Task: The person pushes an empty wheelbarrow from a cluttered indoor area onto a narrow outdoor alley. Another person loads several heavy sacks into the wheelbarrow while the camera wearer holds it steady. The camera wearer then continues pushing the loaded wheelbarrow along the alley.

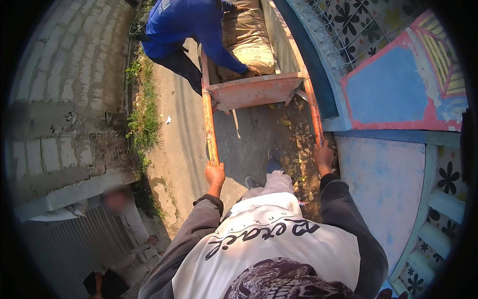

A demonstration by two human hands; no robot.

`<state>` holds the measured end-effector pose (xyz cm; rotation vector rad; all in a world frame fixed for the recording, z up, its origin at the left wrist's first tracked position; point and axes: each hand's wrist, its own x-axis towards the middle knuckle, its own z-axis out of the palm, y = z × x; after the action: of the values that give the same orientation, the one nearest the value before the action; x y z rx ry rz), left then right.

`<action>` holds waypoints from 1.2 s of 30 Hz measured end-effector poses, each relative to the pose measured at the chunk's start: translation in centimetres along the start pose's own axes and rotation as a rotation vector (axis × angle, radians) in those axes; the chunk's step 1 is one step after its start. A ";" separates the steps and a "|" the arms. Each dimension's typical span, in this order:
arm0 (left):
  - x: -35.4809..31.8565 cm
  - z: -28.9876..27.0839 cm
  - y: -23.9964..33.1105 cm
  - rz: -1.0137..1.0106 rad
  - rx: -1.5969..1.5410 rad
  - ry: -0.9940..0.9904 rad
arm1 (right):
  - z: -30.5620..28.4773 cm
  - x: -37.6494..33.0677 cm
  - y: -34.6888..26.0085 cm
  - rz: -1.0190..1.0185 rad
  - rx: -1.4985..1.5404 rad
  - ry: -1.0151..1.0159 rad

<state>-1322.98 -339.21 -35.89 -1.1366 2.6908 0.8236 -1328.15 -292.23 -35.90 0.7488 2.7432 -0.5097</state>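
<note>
Both my arms stretch forward to a cart with two worn orange handles. My left hand is closed around the end of the left handle. Around the end of the right handle, my right hand is wrapped in the same way. Between the handles is the cart's reddish end panel. Beyond it lies a tan sack in the cart bed, with more of the load behind. A co-worker in a blue top bends over the cart's left side, one hand on the near sack.
A block wall with grass along its foot runs on the left. Close on the right stands a blue and pink painted wall. Dry leaves litter the path's right edge. Another person sits at the lower left.
</note>
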 end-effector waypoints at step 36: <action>-1.5 -1.6 1.8 -0.133 0.081 -0.036 | -1.4 -0.5 -1.7 0.053 -0.026 0.030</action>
<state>-1323.00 -338.04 -33.33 -1.2534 2.5614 0.7016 -1328.85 -293.22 -34.03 0.8268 2.7436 -0.4545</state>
